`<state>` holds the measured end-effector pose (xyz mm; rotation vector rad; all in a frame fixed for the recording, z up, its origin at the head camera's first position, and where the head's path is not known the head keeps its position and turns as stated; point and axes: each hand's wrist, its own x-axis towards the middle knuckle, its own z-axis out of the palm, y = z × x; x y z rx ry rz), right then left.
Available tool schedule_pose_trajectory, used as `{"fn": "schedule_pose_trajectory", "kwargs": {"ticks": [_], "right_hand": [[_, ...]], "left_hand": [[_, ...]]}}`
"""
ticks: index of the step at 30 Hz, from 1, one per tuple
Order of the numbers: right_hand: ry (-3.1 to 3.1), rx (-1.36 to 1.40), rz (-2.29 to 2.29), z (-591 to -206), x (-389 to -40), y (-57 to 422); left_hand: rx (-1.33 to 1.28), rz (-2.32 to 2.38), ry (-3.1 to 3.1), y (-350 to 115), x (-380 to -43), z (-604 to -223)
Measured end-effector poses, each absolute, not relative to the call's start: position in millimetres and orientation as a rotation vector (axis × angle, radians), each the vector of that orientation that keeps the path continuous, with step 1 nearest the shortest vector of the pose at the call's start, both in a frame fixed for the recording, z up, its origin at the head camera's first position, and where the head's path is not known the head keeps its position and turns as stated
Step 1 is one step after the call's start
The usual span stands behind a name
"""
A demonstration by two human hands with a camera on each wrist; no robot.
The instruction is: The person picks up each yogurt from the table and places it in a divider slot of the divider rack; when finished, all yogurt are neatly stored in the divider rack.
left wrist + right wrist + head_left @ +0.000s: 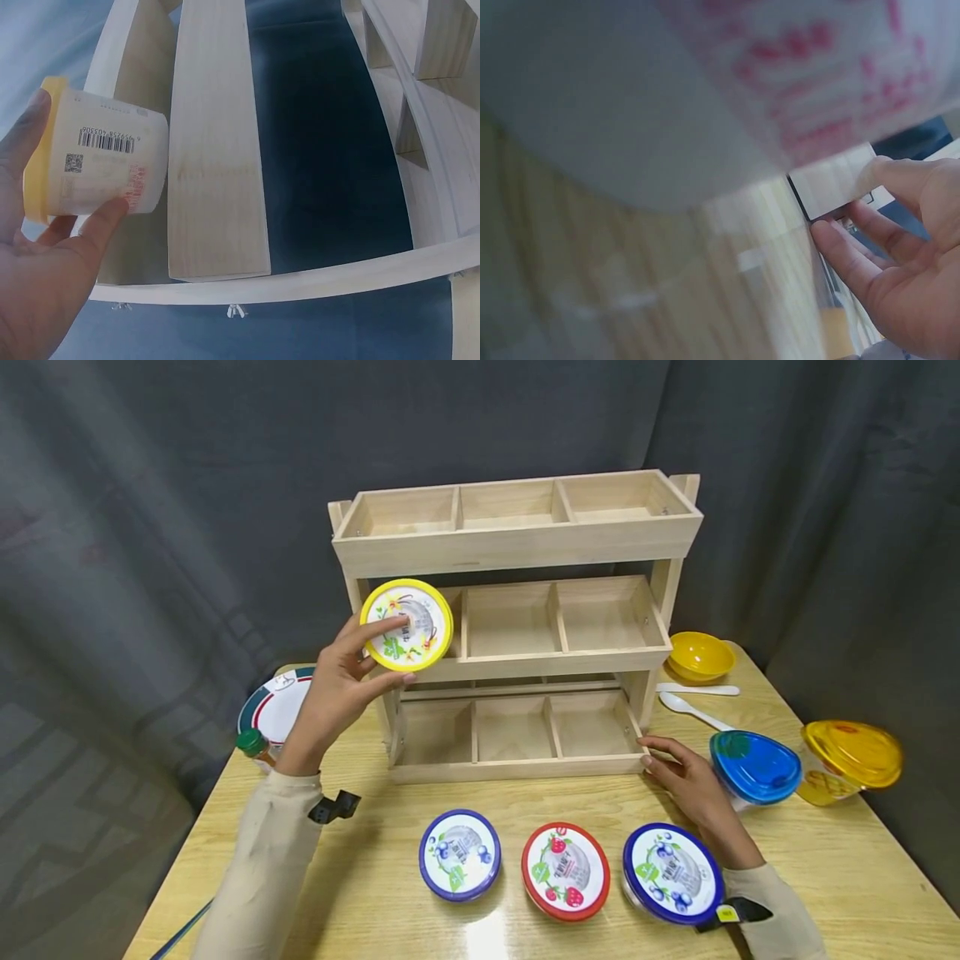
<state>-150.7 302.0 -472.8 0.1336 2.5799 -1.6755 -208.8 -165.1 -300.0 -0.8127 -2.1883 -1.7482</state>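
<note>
My left hand holds a round tub with a yellow-rimmed lid, raised in front of the left compartment of the rack's middle tier. In the left wrist view the tub's white side shows a barcode, with the thumb and fingers around it. At the lower right front corner of the three-tier wooden rack, my right hand grips the end of the bottom tier between thumb and fingers. Before me on the table stand a blue-rimmed tub, a red-rimmed tub and another blue-rimmed tub, close to the right wrist.
Right of the rack are a yellow bowl, a white knife, a white spoon, a blue-lidded container and a yellow-lidded container. A plate and a green-capped bottle stand at the left. Dark curtains hang behind.
</note>
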Motion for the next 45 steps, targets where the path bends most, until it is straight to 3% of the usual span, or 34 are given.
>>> {"fn": "schedule_pose_trajectory", "kwargs": {"ticks": [45], "right_hand": [[2.633, 0.088, -1.685, -474, -149, 299]], "left_hand": [[-0.622, -1.694, -2.341, -163, -224, -305]]}}
